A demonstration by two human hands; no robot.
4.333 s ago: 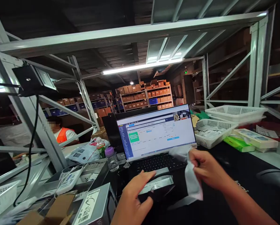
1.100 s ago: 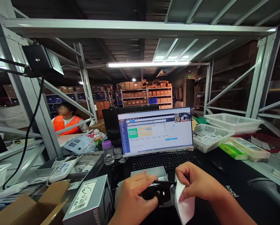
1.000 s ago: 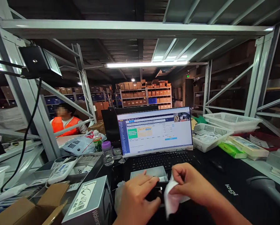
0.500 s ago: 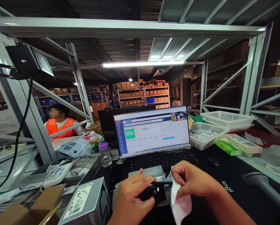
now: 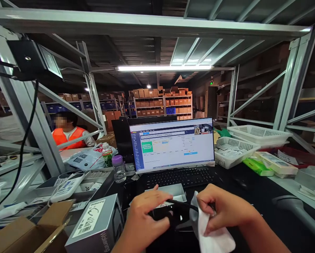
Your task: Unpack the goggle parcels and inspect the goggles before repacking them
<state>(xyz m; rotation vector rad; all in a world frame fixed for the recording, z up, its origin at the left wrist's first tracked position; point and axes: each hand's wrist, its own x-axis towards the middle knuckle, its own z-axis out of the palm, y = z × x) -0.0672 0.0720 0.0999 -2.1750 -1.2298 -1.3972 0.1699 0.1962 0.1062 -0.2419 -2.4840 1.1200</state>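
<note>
Steadying glossy black object (image 5: 179,212), left hand (image 5: 147,216) clasps one end, seemingly against slipping; right hand (image 5: 222,211), fingers pinching white cloth (image 5: 214,241), meets other end, near open gray box (image 5: 182,193).

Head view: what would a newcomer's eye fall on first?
Probably the lit central monitor, behind the keyboard. In front, the left hand holds a glossy black object while the right hand grips a white cloth or tissue. Back left, a person in an orange vest stands out.

An overhead tube light (image 5: 165,68) glares beneath a dim roof (image 5: 131,49), frame edges stretched.
</note>
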